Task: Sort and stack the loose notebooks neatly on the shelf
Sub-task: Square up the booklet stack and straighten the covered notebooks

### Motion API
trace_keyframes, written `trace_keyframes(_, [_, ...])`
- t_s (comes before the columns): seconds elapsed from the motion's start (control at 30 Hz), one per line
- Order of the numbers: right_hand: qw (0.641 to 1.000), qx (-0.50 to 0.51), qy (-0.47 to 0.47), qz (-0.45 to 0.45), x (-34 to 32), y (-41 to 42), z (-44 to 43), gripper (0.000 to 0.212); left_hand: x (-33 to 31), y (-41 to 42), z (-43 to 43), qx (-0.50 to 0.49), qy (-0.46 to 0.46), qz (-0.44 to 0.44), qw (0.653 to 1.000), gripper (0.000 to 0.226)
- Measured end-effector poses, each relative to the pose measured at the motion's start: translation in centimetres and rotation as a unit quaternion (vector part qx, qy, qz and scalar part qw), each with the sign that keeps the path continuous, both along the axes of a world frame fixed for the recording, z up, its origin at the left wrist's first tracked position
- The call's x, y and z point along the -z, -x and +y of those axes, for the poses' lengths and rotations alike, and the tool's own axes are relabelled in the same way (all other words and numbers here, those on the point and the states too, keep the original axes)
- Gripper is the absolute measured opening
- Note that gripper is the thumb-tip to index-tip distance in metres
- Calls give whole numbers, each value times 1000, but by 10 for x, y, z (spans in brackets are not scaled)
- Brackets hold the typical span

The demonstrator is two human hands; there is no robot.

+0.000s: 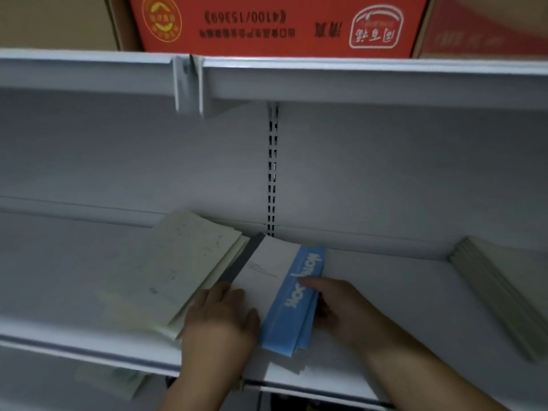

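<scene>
Notebooks (267,271) lie partly hidden beneath left hand (219,324) and right hand (344,310).

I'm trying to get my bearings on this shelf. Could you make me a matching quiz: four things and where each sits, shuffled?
1 blue-and-white notebooks
2 pale green notebooks
3 grey stack
4 red carton

A far right of the shelf
B on the upper shelf
C under the left hand, gripped by the right hand
D just left of the blue-and-white ones

Pairs: 1-C, 2-D, 3-A, 4-B
</scene>
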State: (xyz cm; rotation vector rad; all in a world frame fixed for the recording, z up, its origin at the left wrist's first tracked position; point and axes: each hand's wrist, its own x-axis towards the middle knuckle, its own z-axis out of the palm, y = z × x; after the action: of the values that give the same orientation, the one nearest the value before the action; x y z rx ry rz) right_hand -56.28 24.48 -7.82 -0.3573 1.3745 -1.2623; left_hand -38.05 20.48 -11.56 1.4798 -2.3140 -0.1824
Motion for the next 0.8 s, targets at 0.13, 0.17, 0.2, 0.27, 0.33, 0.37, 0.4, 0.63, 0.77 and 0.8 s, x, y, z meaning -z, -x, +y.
trace_keyframes(0.13, [997,-53,3,62,-1,-4,-14,20,-8,8,7,-1,7,5,1000,29])
trace_keyframes(0.17, [996,-63,7,69,0,-4,-16,22,-10,9,9,1,14,10,1000,29])
trace_keyframes(0.2, [995,-67,8,67,2,-3,-16,26,-12,11,9,8,8,13,1000,31])
trace_keyframes(0.27, [997,-62,10,54,7,2,-7,33,-18,15,9,20,-23,36,999,41])
trace_keyframes(0.33, [996,-55,20,63,9,19,13,33,-24,23,11,12,-64,126,990,70])
trace_keyframes(0.37, [996,-50,27,68,8,31,26,33,-29,29,16,3,-86,178,980,83])
trace_keyframes(0.4, [996,-41,36,72,6,46,38,37,-31,36,20,1,-101,222,970,89])
trace_keyframes(0.63, [975,-11,183,126,-13,120,98,96,-60,103,26,158,-445,474,744,90])
trace_keyframes(0.77, [934,26,232,270,-21,138,111,80,-66,136,33,184,-335,500,778,43])
trace_keyframes(0.8, [929,27,237,284,-21,142,112,71,-62,140,35,187,-331,500,778,37])
